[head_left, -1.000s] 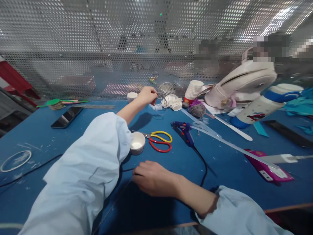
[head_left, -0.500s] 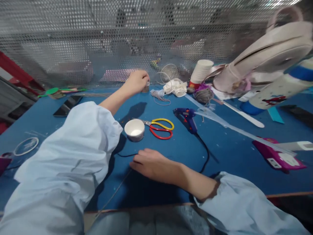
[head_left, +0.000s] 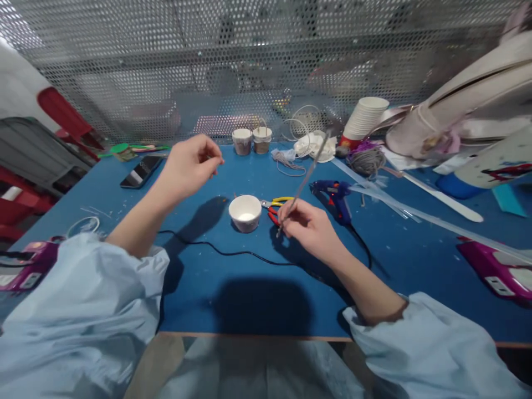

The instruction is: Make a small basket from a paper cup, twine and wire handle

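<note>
My right hand pinches a thin grey cord, which runs almost straight up and to the right, its upper end blurred. Behind that hand lie scissors with one yellow and one red handle, partly covered by the fingers. Just left of the scissors stands a small white cup, upright. My left hand hovers over the table with thumb and fingers drawn together; whatever is between the tips, if anything, does not show. Two small wrapped cups stand at the back, to the right of it.
A blue glue gun lies right of the scissors, its black cable crossing the table. Stacked paper cups, grey yarn and a pale bag are at the back right. A phone lies left.
My left hand has drawn back left from the rear, uncovering the two cups there. My right hand has lifted and moved right, raising the grey cord. The view has shifted.
</note>
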`<state>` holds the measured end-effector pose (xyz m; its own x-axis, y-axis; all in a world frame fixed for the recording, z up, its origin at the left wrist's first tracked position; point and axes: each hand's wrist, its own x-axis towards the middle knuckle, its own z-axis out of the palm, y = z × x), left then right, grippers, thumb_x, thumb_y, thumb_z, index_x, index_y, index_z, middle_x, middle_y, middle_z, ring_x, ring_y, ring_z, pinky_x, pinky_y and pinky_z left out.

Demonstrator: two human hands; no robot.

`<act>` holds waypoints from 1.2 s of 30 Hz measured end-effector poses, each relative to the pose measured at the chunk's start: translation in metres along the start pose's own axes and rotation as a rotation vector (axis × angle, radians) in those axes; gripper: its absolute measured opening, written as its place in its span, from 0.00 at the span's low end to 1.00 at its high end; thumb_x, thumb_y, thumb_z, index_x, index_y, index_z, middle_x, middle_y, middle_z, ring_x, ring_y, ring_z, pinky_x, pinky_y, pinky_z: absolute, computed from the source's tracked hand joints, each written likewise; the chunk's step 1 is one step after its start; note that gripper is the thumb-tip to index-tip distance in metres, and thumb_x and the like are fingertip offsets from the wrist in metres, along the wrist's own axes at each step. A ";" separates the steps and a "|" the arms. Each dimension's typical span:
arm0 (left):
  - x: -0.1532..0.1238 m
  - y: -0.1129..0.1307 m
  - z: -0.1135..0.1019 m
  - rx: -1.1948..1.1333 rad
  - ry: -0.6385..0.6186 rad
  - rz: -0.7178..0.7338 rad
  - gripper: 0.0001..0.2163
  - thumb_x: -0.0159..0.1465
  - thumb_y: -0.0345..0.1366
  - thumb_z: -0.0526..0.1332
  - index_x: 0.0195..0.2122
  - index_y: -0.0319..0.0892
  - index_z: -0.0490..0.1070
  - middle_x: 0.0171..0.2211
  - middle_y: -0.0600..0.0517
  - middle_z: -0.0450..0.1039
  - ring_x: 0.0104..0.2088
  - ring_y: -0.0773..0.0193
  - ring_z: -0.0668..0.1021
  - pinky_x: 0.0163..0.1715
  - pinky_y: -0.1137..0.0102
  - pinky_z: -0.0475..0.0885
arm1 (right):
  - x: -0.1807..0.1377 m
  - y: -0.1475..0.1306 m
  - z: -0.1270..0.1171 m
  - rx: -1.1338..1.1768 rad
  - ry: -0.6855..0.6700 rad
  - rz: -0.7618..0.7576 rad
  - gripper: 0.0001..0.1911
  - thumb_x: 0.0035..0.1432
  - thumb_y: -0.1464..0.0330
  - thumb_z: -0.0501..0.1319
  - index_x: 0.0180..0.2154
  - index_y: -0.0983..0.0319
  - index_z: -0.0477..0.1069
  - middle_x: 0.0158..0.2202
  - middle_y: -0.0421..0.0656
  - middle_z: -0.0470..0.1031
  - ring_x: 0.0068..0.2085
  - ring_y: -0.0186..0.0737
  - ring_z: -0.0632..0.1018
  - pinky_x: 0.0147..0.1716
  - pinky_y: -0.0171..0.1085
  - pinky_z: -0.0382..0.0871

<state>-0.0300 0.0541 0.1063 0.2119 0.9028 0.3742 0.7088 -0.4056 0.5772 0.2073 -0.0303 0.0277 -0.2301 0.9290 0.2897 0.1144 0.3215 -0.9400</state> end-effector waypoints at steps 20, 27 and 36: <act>-0.082 -0.026 0.091 -0.363 -0.253 -0.180 0.41 0.48 0.40 0.71 0.62 0.45 0.55 0.63 0.42 0.59 0.63 0.49 0.64 0.64 0.57 0.57 | 0.008 -0.005 -0.009 0.670 0.015 0.358 0.13 0.47 0.72 0.65 0.38 0.62 0.69 0.20 0.33 0.69 0.17 0.27 0.63 0.21 0.32 0.55; -0.096 -0.015 0.088 -0.360 -0.237 -0.150 0.37 0.51 0.45 0.70 0.61 0.47 0.58 0.58 0.42 0.66 0.56 0.47 0.71 0.56 0.55 0.67 | 0.008 -0.001 -0.008 0.701 -0.019 0.388 0.12 0.47 0.71 0.66 0.37 0.64 0.71 0.21 0.35 0.70 0.17 0.26 0.62 0.21 0.32 0.54; -0.100 -0.003 0.059 -0.188 0.133 0.278 0.09 0.67 0.33 0.51 0.40 0.51 0.71 0.30 0.51 0.75 0.30 0.61 0.77 0.32 0.65 0.73 | 0.005 0.000 -0.005 0.719 -0.071 0.425 0.12 0.46 0.70 0.67 0.36 0.65 0.74 0.21 0.37 0.70 0.18 0.26 0.63 0.22 0.32 0.54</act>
<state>-0.0134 -0.0265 0.0242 0.2810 0.7329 0.6196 0.4975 -0.6633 0.5590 0.2112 -0.0248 0.0298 -0.3698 0.9232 -0.1047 -0.4334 -0.2710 -0.8595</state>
